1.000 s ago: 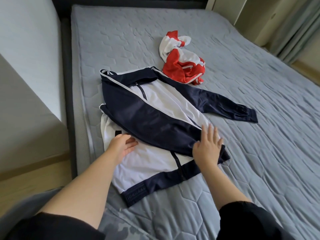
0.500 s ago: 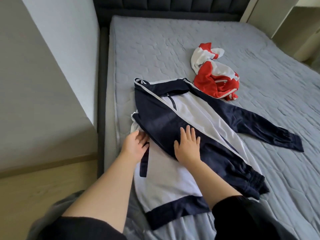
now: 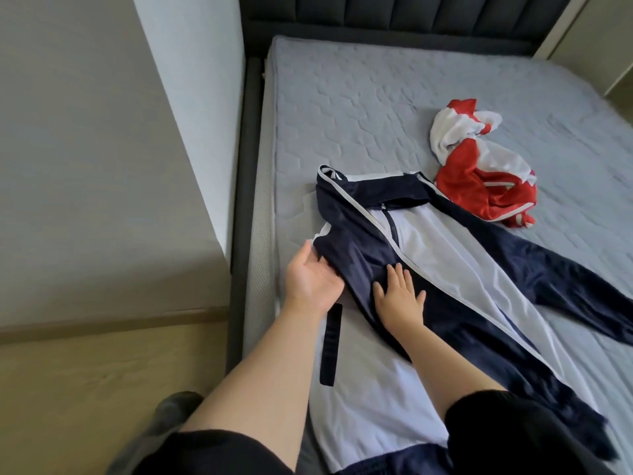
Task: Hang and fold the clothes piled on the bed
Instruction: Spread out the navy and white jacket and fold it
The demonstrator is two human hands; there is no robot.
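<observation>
On the bed (image 3: 376, 97), near its left edge, the jacket (image 3: 445, 255) lies flat, front up, with one navy sleeve (image 3: 359, 265) folded across the chest; a red top (image 3: 479, 186) lies crumpled just beyond, untouched. The right hand (image 3: 399, 298) lies flat on the sleeve, fingers (image 3: 399, 274) spread, likely pinning the fold. The left hand (image 3: 310, 277) is open at the fold's edge, tips tucked under, likely squaring it.

A: Clothes lying out, count?
B: Two pieces: one navy-and-white jacket (image 3: 442, 248), one red-and-white top (image 3: 479, 186).
A: Hands?
B: Two: one left hand (image 3: 313, 279), one right hand (image 3: 399, 298).
A: Furniture?
B: One bed (image 3: 239, 234), one mattress (image 3: 359, 108), one dark headboard (image 3: 376, 8).
</observation>
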